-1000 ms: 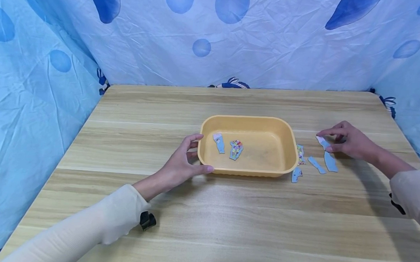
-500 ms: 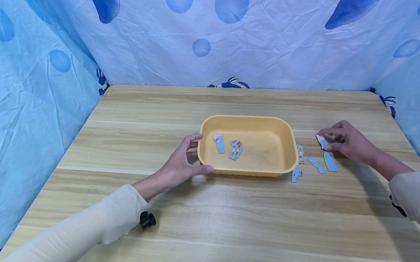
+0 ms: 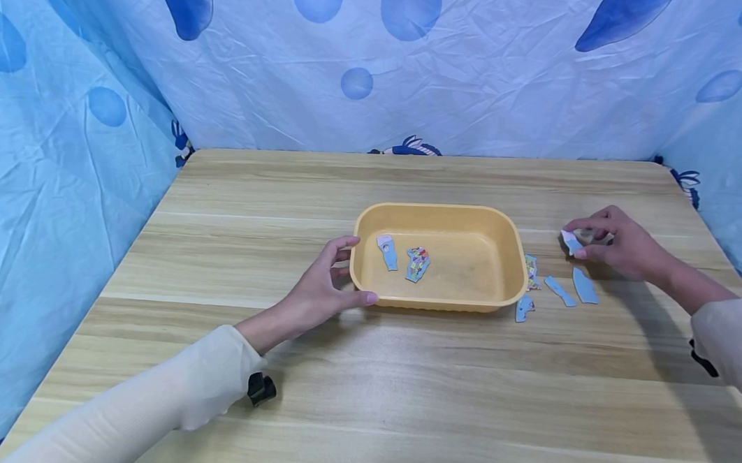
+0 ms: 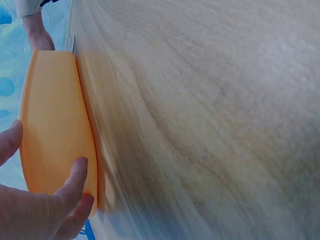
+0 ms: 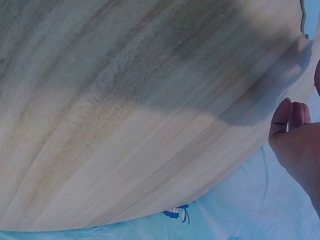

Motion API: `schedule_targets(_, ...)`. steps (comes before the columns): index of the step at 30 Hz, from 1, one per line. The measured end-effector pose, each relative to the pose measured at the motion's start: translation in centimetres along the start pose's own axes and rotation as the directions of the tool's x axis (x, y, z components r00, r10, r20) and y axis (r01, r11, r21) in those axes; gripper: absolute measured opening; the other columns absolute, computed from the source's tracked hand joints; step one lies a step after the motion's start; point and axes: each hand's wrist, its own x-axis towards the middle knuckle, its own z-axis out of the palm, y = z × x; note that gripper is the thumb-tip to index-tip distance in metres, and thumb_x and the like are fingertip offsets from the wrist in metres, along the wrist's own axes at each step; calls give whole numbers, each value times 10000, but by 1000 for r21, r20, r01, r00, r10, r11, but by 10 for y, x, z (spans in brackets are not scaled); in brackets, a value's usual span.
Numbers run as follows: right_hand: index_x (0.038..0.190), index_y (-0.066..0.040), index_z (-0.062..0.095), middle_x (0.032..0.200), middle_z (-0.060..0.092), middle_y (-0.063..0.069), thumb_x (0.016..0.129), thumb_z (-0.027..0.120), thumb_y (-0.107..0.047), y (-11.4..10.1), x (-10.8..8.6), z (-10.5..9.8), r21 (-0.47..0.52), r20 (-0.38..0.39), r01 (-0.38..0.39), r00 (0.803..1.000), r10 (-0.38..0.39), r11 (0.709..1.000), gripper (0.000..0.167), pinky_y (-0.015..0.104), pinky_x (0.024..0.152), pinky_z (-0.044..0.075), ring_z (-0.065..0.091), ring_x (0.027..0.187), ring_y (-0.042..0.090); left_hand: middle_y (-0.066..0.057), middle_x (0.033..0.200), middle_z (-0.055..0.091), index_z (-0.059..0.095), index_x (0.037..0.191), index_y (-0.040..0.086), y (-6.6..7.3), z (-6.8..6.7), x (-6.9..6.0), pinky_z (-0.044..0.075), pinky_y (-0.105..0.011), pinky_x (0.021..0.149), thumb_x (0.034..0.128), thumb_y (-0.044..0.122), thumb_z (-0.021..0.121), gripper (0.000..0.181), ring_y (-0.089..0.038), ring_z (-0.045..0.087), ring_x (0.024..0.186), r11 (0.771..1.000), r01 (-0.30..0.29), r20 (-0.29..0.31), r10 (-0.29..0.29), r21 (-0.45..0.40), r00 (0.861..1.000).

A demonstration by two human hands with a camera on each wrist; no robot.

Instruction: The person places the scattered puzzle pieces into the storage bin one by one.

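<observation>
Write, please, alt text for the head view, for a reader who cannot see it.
A person's right hand pinches a blue and pale pink piece over a wooden table, while the left hand holds the left end of a yellow tray with two flat pieces inside. More pieces lie beside the tray's right end; a blue curtain hangs behind.

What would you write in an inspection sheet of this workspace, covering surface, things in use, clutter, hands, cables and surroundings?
Surface: wood-grain table.
Things in use: yellow tray with two puzzle pieces inside; four loose pieces visible on the table by its right end.
Clutter: nothing seen.
Hands: left hand holds the tray's left end; right hand pinches another piece.
Cables: nothing seen.
Surroundings: blue patterned curtain behind the table and at both sides.
</observation>
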Motion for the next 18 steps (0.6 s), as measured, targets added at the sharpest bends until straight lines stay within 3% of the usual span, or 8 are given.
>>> schedule_targets(12,1278,-28,598,1112,380,186,882,693,-76,-1,2,-9,2,15,-77,997,77,997,410,290,663,370,382,940,281,-76,1406,424,288,1456,215,0,1,1,318,-442,1098,713,216,866,941,-273,478,1248,1000,7,-4,-7,18,1000)
schedule_targets(18,1284,-24,591,1136,381,199,880,695,-71,-5,3,-12,-8,-7,-54,999,54,999,420,281,644,374,389,933,283,-77,1406,422,285,1459,214,0,0,1,319,-447,1097,715,209,864,943,-274,480,1246,1000,10,-7,-10,20,1000)
